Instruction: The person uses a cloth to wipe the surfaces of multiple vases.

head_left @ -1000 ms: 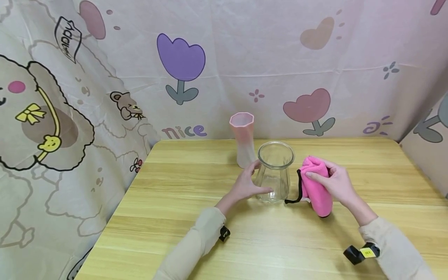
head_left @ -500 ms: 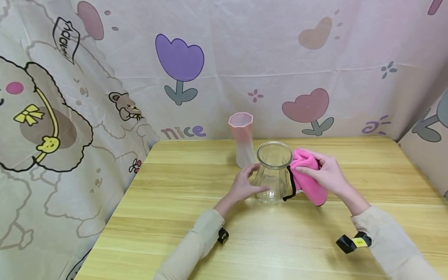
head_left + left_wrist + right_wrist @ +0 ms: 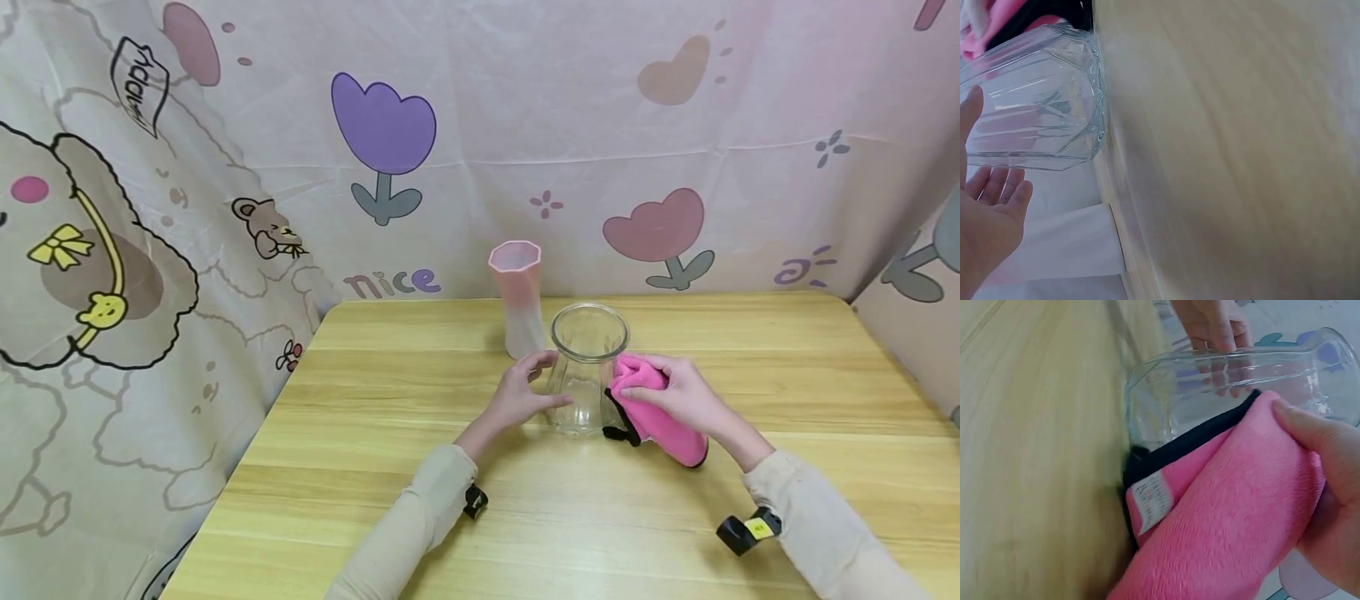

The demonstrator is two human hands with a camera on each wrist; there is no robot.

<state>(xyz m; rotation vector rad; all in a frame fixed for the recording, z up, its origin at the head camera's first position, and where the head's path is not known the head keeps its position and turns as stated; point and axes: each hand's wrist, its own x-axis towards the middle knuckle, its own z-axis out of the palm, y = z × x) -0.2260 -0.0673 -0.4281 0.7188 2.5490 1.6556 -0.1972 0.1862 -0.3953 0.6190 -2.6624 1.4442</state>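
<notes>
Pink cloth [image 3: 662,425] pinched in right hand [image 3: 686,397], left hand [image 3: 520,395] spread wide, glass vase [image 3: 588,390] between the two.

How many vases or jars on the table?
2: the clear glass jar between the left hand and the pink cloth, and the pink-and-white vase behind it, to the left in the head view.

A clear glass vase [image 3: 588,373] stands upright; a folded pink cloth [image 3: 663,423], black-edged, slants at the vase's right side.
</notes>
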